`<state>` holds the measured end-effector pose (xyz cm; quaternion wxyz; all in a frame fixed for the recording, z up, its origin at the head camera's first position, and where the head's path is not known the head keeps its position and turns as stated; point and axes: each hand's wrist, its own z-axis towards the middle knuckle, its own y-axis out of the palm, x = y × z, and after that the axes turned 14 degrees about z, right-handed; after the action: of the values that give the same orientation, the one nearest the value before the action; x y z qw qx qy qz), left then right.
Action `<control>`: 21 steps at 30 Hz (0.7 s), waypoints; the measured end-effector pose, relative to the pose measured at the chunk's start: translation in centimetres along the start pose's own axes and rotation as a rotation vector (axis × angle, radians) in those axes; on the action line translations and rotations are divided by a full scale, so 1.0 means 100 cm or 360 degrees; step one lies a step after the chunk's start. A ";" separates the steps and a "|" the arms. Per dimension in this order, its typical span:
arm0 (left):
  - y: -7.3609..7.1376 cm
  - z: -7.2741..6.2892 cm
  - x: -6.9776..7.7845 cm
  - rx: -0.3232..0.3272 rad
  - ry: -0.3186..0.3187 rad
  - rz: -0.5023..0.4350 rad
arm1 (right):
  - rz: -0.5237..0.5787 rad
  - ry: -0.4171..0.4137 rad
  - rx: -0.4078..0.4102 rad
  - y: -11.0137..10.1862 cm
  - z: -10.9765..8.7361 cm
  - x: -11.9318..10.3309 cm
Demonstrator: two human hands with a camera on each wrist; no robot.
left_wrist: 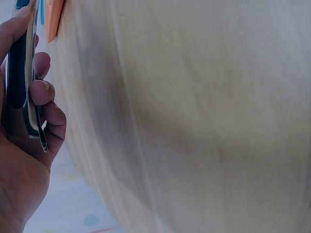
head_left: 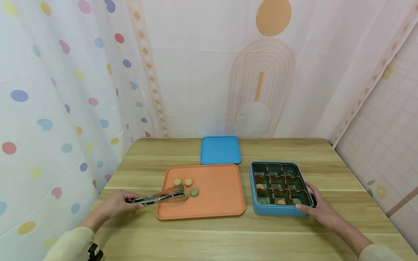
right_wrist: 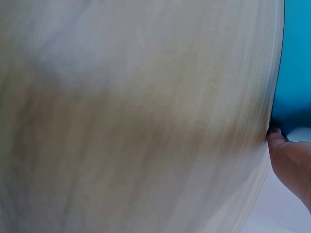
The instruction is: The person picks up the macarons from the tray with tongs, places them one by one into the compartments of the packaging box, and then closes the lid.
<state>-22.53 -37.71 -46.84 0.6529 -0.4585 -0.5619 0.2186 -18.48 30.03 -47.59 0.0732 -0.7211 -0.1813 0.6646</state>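
Note:
My left hand (head_left: 121, 206) grips a pair of metal tongs (head_left: 151, 199) by the handles, left of an orange tray (head_left: 217, 192). The tongs' slotted ends reach over the tray's left part, at green cookies partly hidden behind them. Another green cookie (head_left: 194, 192) lies just right of the tips, and two yellow cookies (head_left: 188, 182) lie behind them. My right hand (head_left: 321, 209) holds the front right corner of a blue box (head_left: 277, 210), thumb at the front rim, other fingers along the side. Inside, a dark divided insert (head_left: 277, 185) has cookies in several compartments, mostly the front row.
A flat blue lid (head_left: 220, 150) lies behind the tray, close to its far edge. Everything stands on a wooden table (head_left: 202, 239). Patterned curtains (head_left: 196, 72) hang behind the table and along its sides.

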 end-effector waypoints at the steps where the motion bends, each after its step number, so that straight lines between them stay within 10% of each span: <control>1: 0.001 0.000 0.000 -0.0006 0.0004 -0.0023 | -0.0008 -0.0001 0.0000 0.000 0.000 0.000; 21: 0.007 0.002 0.000 0.0045 -0.0093 0.0047 | -0.0051 0.0022 -0.0005 0.000 -0.001 -0.003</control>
<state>-22.57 -37.32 -47.41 0.6394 -0.4507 -0.5709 0.2495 -18.44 29.98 -47.33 0.0838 -0.7228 -0.1933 0.6582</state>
